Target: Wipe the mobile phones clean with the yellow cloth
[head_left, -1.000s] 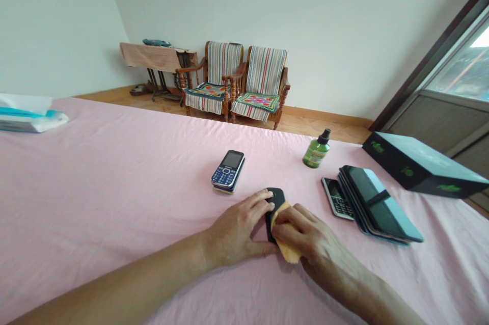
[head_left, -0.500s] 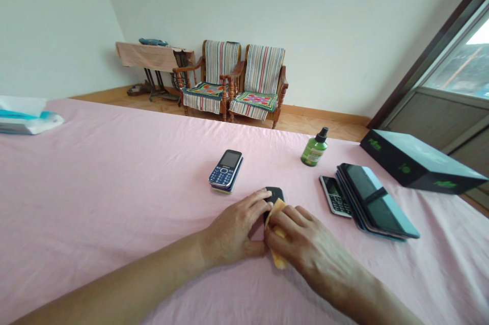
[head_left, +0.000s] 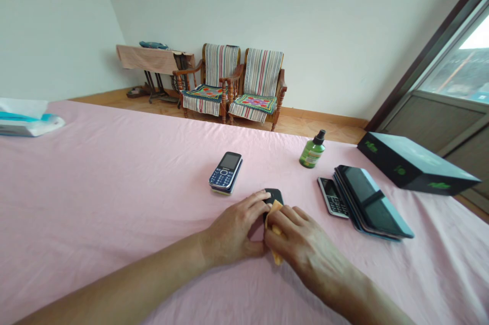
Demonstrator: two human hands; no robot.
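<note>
Black phone (head_left: 273, 195) lies clasped by the left hand (head_left: 233, 233), right hand (head_left: 301, 246) pinching yellow cloth (head_left: 272, 218) against it.

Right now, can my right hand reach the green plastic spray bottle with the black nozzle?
Probably yes: only pink sheet lies between the right hand and the green spray bottle, though that hand is on a yellow cloth over a black phone.

Left hand (head_left: 233, 233) arches sideways; right hand (head_left: 301, 246) curls downward just beside it, knuckles raised.
</note>
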